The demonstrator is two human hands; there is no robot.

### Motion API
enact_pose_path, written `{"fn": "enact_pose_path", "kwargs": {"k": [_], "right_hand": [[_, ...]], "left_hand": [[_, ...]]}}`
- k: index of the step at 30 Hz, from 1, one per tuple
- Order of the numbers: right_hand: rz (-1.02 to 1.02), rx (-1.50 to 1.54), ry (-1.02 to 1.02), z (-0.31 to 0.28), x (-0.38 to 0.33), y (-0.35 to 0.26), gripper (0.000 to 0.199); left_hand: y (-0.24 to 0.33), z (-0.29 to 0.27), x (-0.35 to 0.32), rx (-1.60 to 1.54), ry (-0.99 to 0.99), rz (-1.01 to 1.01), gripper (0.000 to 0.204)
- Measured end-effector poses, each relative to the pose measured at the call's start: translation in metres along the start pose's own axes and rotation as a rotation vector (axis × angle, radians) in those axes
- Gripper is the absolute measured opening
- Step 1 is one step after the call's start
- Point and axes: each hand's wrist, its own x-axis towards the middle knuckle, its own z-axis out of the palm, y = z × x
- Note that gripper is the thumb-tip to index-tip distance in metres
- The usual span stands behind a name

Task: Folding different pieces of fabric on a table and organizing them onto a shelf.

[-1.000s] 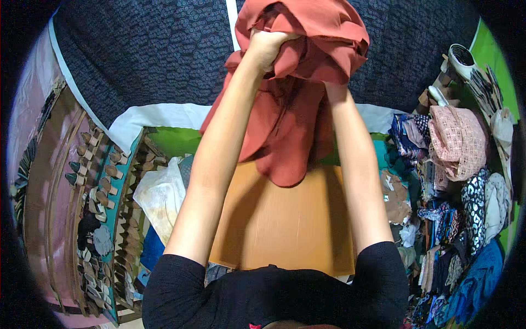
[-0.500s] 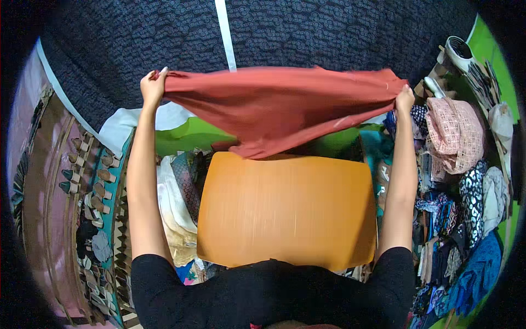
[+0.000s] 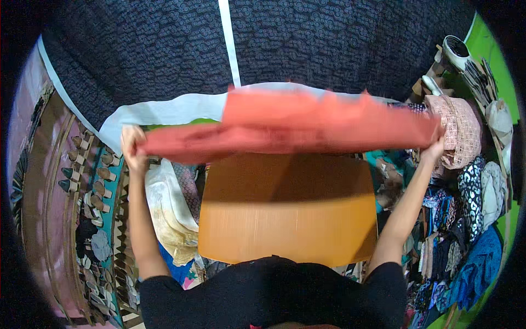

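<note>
A red cloth (image 3: 296, 129) stretches between my two hands, blurred by motion. My left hand (image 3: 133, 145) is closed on its left end, and my right hand (image 3: 435, 143) grips the right end. The cloth hangs in the air over the far side of an orange-brown wooden table (image 3: 285, 230), on which it throws a dark shadow. Part of the cloth billows upward in the middle, a brighter red than the strip below. Which garment it is, if one, I cannot tell.
Shoes (image 3: 104, 174) line racks on the left. White and yellowish cloth (image 3: 167, 208) hangs beside the table. To the right are a pink openwork cloth bundle (image 3: 455, 131), several folded fabrics (image 3: 438, 211) and a blue cloth (image 3: 476, 271). A dark patterned curtain (image 3: 329, 44) covers the back.
Both hands have come down and spread wider apart, still gripping the cloth. Its middle, which drooped toward the table, now billows upward, and its shadow falls across the table's far part.
</note>
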Motion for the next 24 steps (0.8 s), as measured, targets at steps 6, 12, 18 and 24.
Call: {"fn": "enact_pose_path", "kwargs": {"k": [6, 12, 18, 24], "right_hand": [[-0.093, -0.701, -0.116, -0.248, -0.132, 0.141, 0.019], [0.173, -1.378, -0.098, -0.225, -0.261, 0.16, 0.033], [-0.23, -1.684, -0.842, -0.151, -0.29, 0.109, 0.048], [0.009, -1.926, -0.874, -0.19, -0.146, 0.187, 0.013]], "left_hand": [[0.003, 0.009, -0.212, 0.674, -0.843, -0.13, 0.036], [0.002, 0.017, -0.266, 0.731, -0.422, -0.304, 0.023], [-0.043, 0.019, -0.3, 0.253, -0.31, -1.141, 0.019], [-0.115, 0.133, -0.157, -1.338, 0.297, -1.691, 0.037]]}}
